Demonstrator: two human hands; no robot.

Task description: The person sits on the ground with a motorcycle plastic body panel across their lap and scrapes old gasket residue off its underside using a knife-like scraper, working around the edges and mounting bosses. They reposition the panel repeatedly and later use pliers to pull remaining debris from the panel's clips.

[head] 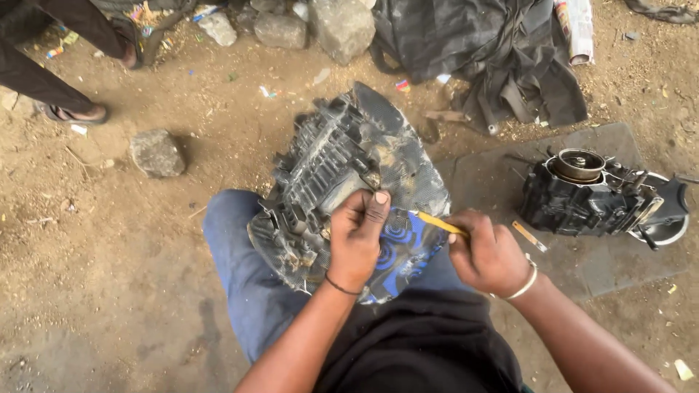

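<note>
A black, dirty ribbed plastic panel (pixel 342 156) with a blue-patterned edge rests on my knee in the middle of the view. My left hand (pixel 357 236) grips the panel's near edge, thumb up on its ribbed side. My right hand (pixel 488 255) is closed on a thin yellow-handled tool (pixel 439 223), whose tip touches the panel's blue part just right of my left hand.
A black engine block (pixel 593 196) lies on a grey mat (pixel 611 269) at right. Rocks (pixel 156 151) sit on the dirt at left and top. A black cloth heap (pixel 502 51) lies top right. Another person's sandalled feet (pixel 73 113) stand top left.
</note>
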